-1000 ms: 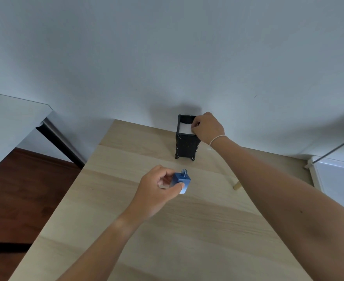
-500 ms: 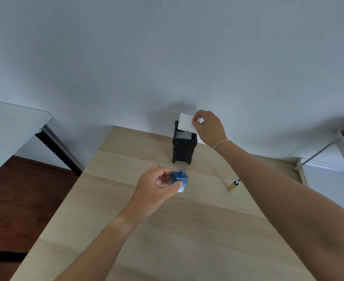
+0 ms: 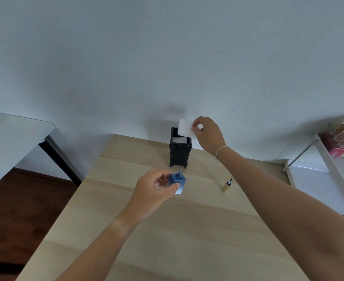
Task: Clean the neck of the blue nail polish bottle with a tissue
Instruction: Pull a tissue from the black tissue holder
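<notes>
A square blue nail polish bottle [image 3: 177, 180] stands uncapped on the wooden table [image 3: 187, 230], its threaded neck bare at the top. My left hand [image 3: 153, 191] grips the bottle from its left side with thumb and fingers. Behind it stands a black studded tissue holder [image 3: 180, 153] with white tissues inside. My right hand [image 3: 206, 132] pinches a white tissue [image 3: 185, 129] by its right edge, held just above the holder's opening. The bottle's tan cap with its brush [image 3: 226, 185] lies on the table to the right.
A grey wall rises directly behind the table. A white desk [image 3: 11, 138] with a black leg stands to the left over dark wood floor. To the right is a white rack [image 3: 329, 159] holding pink and tan items.
My right hand has pulled a tissue up out of the black holder and lifted it clear. My left hand has kept its hold on the bottle.
</notes>
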The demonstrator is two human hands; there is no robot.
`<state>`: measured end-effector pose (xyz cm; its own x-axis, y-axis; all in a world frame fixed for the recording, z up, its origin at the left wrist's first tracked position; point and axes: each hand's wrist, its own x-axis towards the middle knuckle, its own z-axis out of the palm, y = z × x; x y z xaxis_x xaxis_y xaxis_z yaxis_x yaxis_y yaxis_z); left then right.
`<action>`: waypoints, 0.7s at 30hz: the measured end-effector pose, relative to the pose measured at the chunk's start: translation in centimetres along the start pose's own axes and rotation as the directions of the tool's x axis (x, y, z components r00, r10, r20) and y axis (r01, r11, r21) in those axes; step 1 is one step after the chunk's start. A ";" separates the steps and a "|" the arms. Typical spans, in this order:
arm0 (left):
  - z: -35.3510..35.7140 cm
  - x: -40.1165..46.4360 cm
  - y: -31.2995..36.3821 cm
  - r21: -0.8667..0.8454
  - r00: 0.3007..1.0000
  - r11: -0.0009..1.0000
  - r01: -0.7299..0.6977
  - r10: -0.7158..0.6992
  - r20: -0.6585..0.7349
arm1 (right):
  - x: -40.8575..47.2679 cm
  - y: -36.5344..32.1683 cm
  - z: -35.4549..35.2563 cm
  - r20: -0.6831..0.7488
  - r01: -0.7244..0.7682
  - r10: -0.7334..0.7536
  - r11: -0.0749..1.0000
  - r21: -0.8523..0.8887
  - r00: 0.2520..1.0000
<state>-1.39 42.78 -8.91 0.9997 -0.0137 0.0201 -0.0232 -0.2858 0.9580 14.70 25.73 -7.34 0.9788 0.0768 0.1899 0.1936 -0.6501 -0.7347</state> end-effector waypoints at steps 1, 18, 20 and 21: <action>0.0 0.0 -0.1 -0.003 1.000 1.000 0.000 0.000 0.002 | 0.1 0.0 0.2 0.005 0.003 -0.003 1.000 -0.009 1.000; -0.3 2.0 -2.0 0.016 0.998 0.998 0.055 -0.055 -0.020 | 2.4 2.1 3.8 0.032 -0.029 0.030 0.999 -0.043 0.999; -0.1 2.0 -2.0 0.005 0.998 0.998 0.064 -0.064 -0.011 | 2.3 2.2 3.8 0.041 -0.036 0.037 0.999 -0.032 0.998; -0.1 2.0 -2.0 0.004 0.998 0.998 0.067 -0.067 -0.009 | 2.3 2.3 3.9 0.049 -0.042 0.044 0.999 -0.031 0.998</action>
<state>0.68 43.41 -10.73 0.9990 0.0142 -0.0414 0.0438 -0.2900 0.9560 17.64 27.36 -11.08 0.9885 0.0852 0.1253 0.1497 -0.6757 -0.7218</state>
